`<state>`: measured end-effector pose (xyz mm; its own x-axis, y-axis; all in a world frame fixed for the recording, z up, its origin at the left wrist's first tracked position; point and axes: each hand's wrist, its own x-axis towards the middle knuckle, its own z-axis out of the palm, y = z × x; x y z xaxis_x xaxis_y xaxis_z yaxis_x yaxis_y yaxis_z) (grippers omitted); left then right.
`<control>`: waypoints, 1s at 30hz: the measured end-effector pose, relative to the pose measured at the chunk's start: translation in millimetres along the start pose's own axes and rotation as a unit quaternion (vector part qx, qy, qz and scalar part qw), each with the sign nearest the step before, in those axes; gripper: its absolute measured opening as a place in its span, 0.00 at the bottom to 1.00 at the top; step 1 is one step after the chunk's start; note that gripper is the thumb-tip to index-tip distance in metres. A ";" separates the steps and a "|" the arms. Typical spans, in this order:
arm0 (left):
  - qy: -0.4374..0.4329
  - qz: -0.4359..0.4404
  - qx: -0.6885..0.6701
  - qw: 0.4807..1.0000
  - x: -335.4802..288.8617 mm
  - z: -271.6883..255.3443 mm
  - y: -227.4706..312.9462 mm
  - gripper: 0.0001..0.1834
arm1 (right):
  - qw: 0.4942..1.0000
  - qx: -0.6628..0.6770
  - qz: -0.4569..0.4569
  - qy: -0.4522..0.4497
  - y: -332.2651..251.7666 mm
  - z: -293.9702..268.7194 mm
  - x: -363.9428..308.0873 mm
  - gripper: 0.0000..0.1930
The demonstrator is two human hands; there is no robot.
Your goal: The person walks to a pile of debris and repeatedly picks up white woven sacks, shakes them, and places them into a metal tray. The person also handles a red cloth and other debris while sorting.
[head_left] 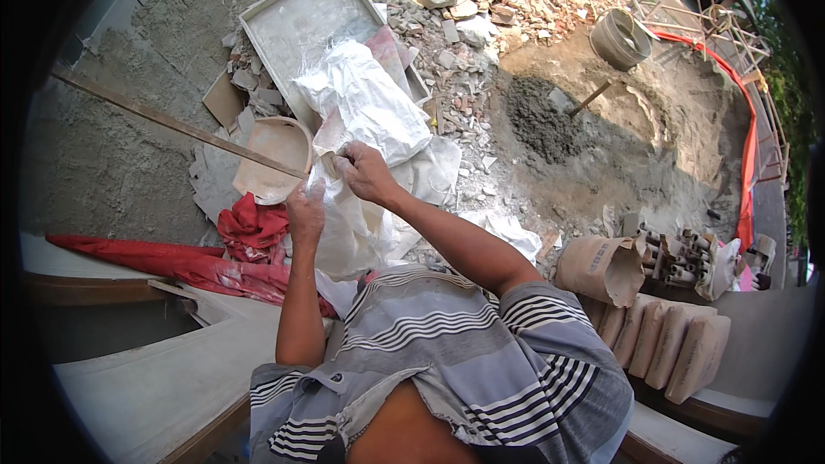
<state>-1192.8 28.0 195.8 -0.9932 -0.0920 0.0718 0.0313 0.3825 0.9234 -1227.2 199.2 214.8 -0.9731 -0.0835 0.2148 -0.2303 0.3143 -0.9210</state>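
My left hand (305, 210) is closed on the rim of a white woven sack (351, 222), its fingers curled. Just to the right and a little farther off, my right hand (364, 174) pinches the same sack's edge, which stretches between the two hands. The sack hangs down in front of my shirt. Beyond my hands another crumpled white sack (365, 103) lies on a shallow grey rectangular tray (292, 13). A long thin wooden strip (180, 125) ends just above my left hand; I cannot tell whether they touch. Beside it sits a pale, dusty basin (273, 155).
Bunched red cloth (253, 232) lies at the left. Broken rubble (468, 112) spreads ahead. At the right are wet dark mortar (541, 120) with a wooden handle (591, 97), a bucket (620, 39), an opened paper bag (601, 269) and a row of brown paper bags (662, 342).
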 end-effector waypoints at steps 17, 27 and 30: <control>-0.020 -0.002 0.039 0.999 -4.3 8.8 11.2 0.18 | 0.994 -0.070 -0.042 -0.066 -12.9 -9.3 -15.1 0.13; -0.061 -0.004 -0.087 0.994 -15.3 -6.8 11.9 0.15 | 0.988 0.049 0.014 -0.143 -11.7 -9.1 -25.8 0.17; -0.086 0.008 -0.089 0.992 -16.3 -10.5 6.2 0.15 | 0.988 0.056 0.020 -0.140 -6.0 -2.1 -29.1 0.17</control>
<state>-1175.2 22.2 204.4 -0.9963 0.0780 0.0360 0.0519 0.2124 0.9758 -1197.5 201.7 214.8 -0.9370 -0.3364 0.0939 -0.1743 0.2175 -0.9604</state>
